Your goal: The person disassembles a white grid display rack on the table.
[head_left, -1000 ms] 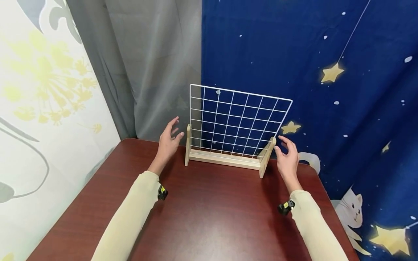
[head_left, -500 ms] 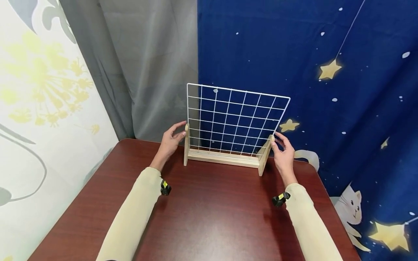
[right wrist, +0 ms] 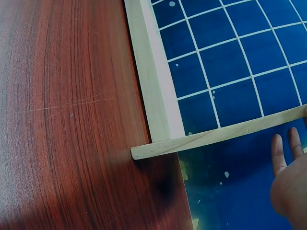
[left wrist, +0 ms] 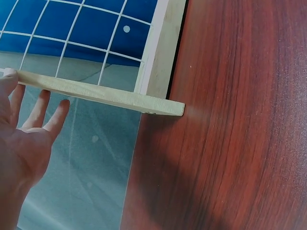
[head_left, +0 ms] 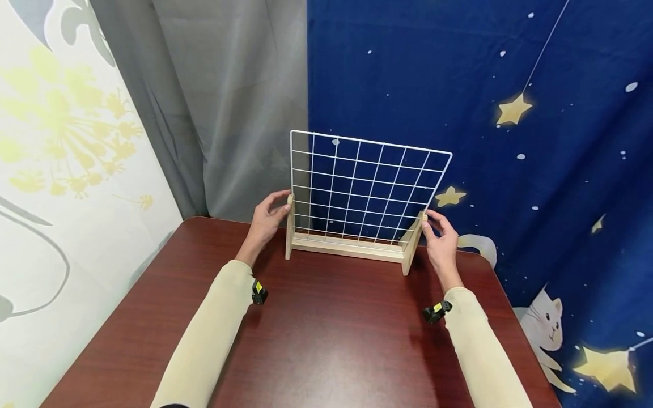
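A white wire grid panel (head_left: 360, 140) stands in a pale wooden stand at the far edge of the table, leaning slightly back. The stand has a crossbar (head_left: 347, 247) and two side posts. My left hand (head_left: 265, 220) pinches the top of the left post (head_left: 289, 232), thumb on the near side and fingers behind; in the left wrist view the other fingers spread below the post (left wrist: 96, 93). On the opposite side my right hand (head_left: 442, 245) pinches the top of the right post (head_left: 412, 247). Its thumb and forefinger are mostly cut off in the right wrist view.
The dark red-brown table (head_left: 326, 328) has rounded far corners. Behind it hang a grey curtain (head_left: 245, 102) and a blue curtain (head_left: 408, 73) with stars. A white patterned curtain (head_left: 76, 226) hangs at the left.
Both hands have moved inward from beside the stand and taken hold of the tops of its posts. In the last half second they have barely moved. The head view has shifted slightly.
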`<action>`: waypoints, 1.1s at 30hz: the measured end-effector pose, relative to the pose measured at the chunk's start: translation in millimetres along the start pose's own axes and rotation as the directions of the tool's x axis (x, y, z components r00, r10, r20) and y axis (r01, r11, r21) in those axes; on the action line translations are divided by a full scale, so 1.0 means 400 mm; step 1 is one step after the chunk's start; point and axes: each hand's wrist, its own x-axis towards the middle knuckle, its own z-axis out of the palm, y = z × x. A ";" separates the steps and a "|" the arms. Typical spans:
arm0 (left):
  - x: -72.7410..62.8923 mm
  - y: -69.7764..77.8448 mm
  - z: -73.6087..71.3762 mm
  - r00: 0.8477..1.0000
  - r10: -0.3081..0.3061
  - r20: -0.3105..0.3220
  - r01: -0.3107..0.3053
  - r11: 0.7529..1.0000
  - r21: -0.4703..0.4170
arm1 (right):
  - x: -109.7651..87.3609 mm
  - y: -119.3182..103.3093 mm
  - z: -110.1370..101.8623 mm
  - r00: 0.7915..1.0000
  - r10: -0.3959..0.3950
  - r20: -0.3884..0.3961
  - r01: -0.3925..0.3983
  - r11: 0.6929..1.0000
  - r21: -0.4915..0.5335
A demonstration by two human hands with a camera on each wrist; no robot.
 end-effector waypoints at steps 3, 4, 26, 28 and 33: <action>0.000 -0.001 0.003 1.000 0.020 -0.006 -0.020 1.000 0.007 | 0.000 0.000 -0.002 1.000 0.005 0.004 -0.005 1.000 -0.010; 0.001 -0.002 0.004 1.000 0.028 -0.007 -0.028 1.000 0.012 | 0.000 -0.006 -0.002 1.000 0.006 0.008 -0.006 1.000 -0.015; -0.032 0.032 0.013 0.921 0.389 -0.013 -0.378 0.903 0.205 | -0.023 -0.086 0.017 1.000 0.012 0.020 -0.011 0.998 -0.065; -0.032 0.025 0.012 0.909 0.418 -0.005 -0.407 0.887 0.219 | -0.025 -0.082 0.021 1.000 0.023 0.011 -0.023 0.998 -0.053; -0.029 0.023 0.003 0.900 0.436 0.019 -0.429 0.878 0.213 | -0.020 -0.077 0.028 1.000 0.022 0.002 -0.022 0.999 -0.027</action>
